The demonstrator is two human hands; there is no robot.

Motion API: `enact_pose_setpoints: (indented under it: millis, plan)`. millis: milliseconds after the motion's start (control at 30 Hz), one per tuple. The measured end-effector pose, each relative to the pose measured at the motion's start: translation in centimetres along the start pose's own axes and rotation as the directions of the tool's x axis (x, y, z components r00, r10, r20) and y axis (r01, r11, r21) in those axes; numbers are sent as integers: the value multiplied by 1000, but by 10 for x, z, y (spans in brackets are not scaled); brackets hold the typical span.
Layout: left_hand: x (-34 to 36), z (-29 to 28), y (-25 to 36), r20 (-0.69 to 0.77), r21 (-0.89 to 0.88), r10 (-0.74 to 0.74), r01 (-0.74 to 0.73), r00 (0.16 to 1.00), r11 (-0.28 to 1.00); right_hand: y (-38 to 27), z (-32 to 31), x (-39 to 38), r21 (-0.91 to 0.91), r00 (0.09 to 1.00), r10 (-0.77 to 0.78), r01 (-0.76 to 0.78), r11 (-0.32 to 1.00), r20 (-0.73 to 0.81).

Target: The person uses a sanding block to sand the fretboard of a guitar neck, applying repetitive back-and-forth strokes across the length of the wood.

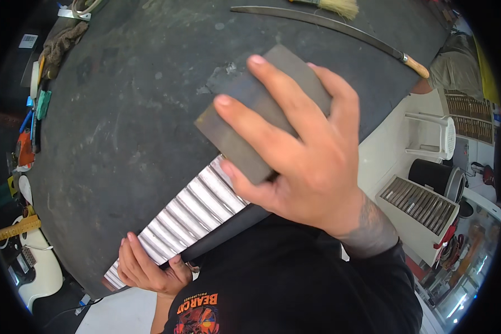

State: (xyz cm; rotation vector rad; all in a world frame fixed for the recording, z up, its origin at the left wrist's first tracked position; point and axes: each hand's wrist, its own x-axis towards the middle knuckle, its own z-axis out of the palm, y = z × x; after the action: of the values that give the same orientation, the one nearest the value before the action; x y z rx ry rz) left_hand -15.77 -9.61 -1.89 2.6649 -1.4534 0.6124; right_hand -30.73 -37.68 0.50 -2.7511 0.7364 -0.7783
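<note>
My right hand [314, 153] spreads its fingers over a rectangular grey-brown sanding block [236, 147] and grips it by its edges. The block sits over the upper right end of a guitar neck [181, 220], hiding that end. Whitish, silvery bands cover the neck between its crosswise frets, which lie closer together toward the lower left. There my left hand [150, 271] holds the neck, fingers on the far edge and thumb on the near one. A short brown end of the neck shows past it.
A dark mat [122, 145] covers the bench. Across its far right lies a long curved-looking file [328, 23] with a wooden handle, near a bristle brush [339, 6]. Assorted tools and a brown cloth [61, 47] line the left edge. A white stool [437, 136] stands right.
</note>
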Motion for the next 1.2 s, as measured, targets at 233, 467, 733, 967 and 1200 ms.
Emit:
enact_pose_setpoints:
  millis: [233,467,733,967,1200]
  plan:
    - [0,1,-1,-14,23,19,-19,1000,1000,-1,-20,-41,0,1000,-2,2,1000,21]
    - [-2,0,-4,-20,5,48,-48,999,999,1,-14,-29,48,999,-43,44,998,-10]
    - [-1,2,-3,-3,-5,17,-17,1000,1000,5,6,2,60,998,-29,32,998,-47]
    - [-5,-1,-5,14,11,34,-35,999,999,-3,-23,-32,23,996,40,-42,999,85]
    - [-7,3,-5,-13,10,12,-11,1000,1000,-7,-13,-18,36,999,32,-34,999,43]
